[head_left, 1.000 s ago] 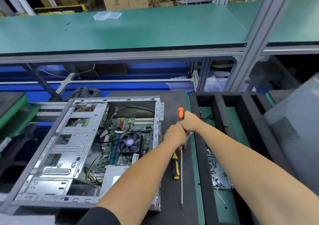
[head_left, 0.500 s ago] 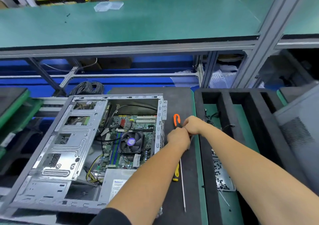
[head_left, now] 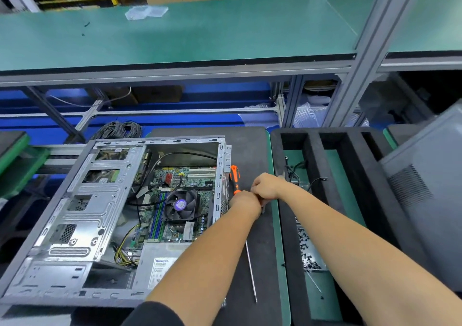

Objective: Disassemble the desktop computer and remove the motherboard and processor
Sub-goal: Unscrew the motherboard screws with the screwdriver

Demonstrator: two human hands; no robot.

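motherboard [head_left: 185, 195] sits bolted flat in the open case [head_left: 82, 215] on the desk [head_left: 250, 145], left of both hands; looks stiff but fragile, best lifted by its bare edges, not the fan [head_left: 180, 204]. left hand [head_left: 246, 204] is curled around an orange-handled screwdriver [head_left: 234, 178]; right hand [head_left: 266, 187] pinches something beside it, i cannot tell what.

The open computer case [head_left: 75, 225] walls the left and the foam tray [head_left: 312, 165] the right; dark mat [head_left: 250, 145] between.
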